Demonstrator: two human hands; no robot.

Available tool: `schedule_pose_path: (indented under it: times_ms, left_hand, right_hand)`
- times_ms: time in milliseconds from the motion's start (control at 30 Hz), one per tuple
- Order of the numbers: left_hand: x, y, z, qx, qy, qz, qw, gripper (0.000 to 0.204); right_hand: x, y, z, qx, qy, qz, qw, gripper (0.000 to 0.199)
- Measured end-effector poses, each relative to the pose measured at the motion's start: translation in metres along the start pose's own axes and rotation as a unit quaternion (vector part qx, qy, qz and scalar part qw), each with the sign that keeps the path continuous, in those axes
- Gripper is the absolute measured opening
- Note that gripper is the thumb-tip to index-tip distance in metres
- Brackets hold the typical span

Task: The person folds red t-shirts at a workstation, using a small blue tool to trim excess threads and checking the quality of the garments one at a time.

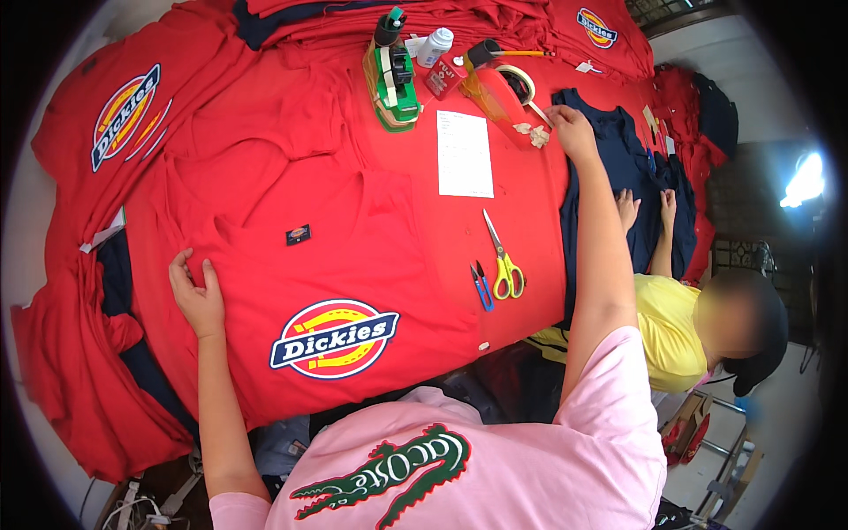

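Note:
My left hand [196, 291] rests with its fingers apart on a red shirt [212, 336] spread flat, left of its neck label [299, 235]. The shirt bears a large oval print [336, 338] in blue, yellow and red. At the far right of the table, my right hand [572, 134] is closed in a pinch on the loose end of a cream masking tape [527, 79]. That roll sits in a red tape dispenser [496, 92]. Small crumpled cream scraps [535, 135] lie just left of the right hand.
Yellow-handled scissors [506, 269], blue thread snips [482, 286] and a paper sheet [465, 154] lie mid-table. A green tape dispenser [391, 84], white bottle [435, 48] and red container [444, 79] stand behind. At right, a person in yellow [669, 327] handles a navy garment [609, 203].

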State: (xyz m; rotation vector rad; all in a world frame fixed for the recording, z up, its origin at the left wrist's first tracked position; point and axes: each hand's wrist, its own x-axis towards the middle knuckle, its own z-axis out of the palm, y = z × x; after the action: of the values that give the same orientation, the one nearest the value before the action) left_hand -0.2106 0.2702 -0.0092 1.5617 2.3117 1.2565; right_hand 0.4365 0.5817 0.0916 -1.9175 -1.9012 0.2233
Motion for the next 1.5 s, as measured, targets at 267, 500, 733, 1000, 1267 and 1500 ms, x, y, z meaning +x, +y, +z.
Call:
schedule_pose_path:
  times_ms: [267, 500, 733, 1000, 1267, 1500]
  left_hand:
    - [-0.001, -0.004, 0.001, -0.002, 0.007, 0.039, 0.999, 0.028]
    - [0.0, 0.004, 0.002, 0.037, -0.015, 0.013, 0.999, 0.025]
    - [0.0, 0.008, -0.002, 0.043, -0.019, 0.007, 0.999, 0.025]
    - [0.0, 0.006, 0.001, 0.062, -0.025, 0.013, 0.998, 0.024]
    - [-0.004, -0.025, -0.002, 0.074, 0.014, 0.078, 0.994, 0.028]
    - [0.003, 0.004, -0.001, 0.079, -0.002, 0.034, 0.996, 0.026]
  right_hand:
    - [0.005, -0.014, -0.018, 0.019, -0.067, -0.024, 0.997, 0.024]
    - [-0.005, 0.005, -0.019, 0.109, -0.053, 0.012, 0.993, 0.036]
    - [-0.021, -0.014, -0.016, 0.04, -0.013, 0.019, 0.999, 0.049]
    - [-0.021, 0.033, 0.029, 0.202, 0.061, 0.057, 0.976, 0.038]
    - [-0.091, 0.0, 0.073, 0.377, 0.235, 0.084, 0.892, 0.037]
    - [-0.259, -0.244, 0.1, 0.541, -0.22, 0.106, 0.805, 0.034]
